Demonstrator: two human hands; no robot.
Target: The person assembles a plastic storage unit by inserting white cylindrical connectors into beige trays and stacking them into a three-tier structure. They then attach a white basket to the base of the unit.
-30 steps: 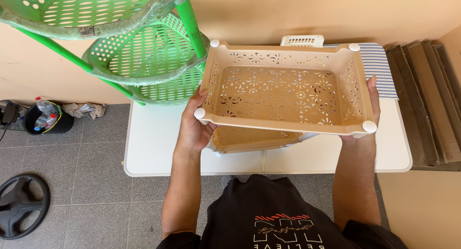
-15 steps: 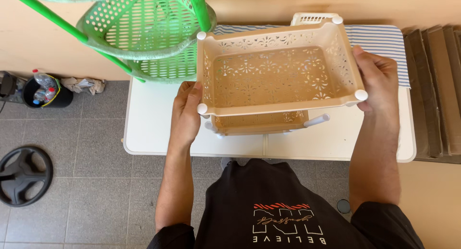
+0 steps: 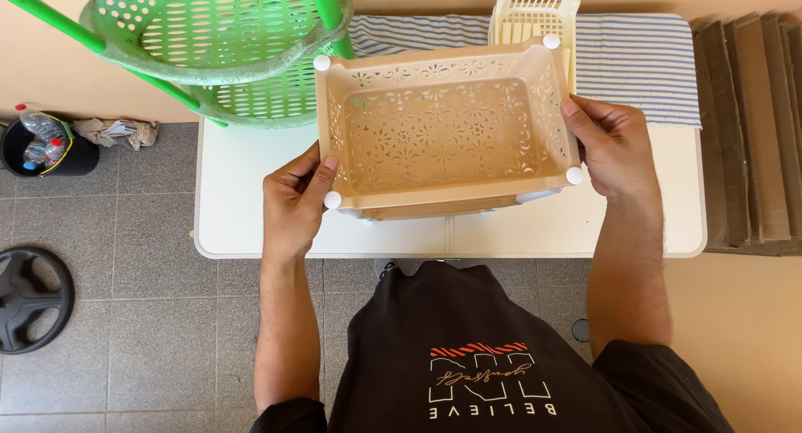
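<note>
**Beige basket held by both sides over a white table**

At the centre of the frame, a beige basket (image 3: 443, 132) with a lacy cut-out pattern and white caps at its four corners is held between two hands. The left hand (image 3: 292, 203) grips the basket's left wall near the lower corner, thumb hooked over the rim and fingers curled round the outside. The right hand (image 3: 614, 149) clasps the right wall, thumb on the rim and fingers wrapped along the outer side. Both hands are closed on the basket, not spread flat.

Just under the basket's lower edge a second beige tier (image 3: 434, 209) peeks out; whether the two touch cannot be told. Both sit over a white table (image 3: 251, 182) that fills the middle of the frame. Along the table's upper edge lies a blue-striped cloth (image 3: 635, 61), and on it, right above the basket, stands a small cream basket (image 3: 535, 11).

In the upper left, a green rack (image 3: 209, 40) with perforated trays leans over the table's corner. At the left edge, on the grey tile floor (image 3: 125, 316), a black bucket (image 3: 46, 153) holds bottles, and a black wheel (image 3: 29, 299) lies lower down.
</note>
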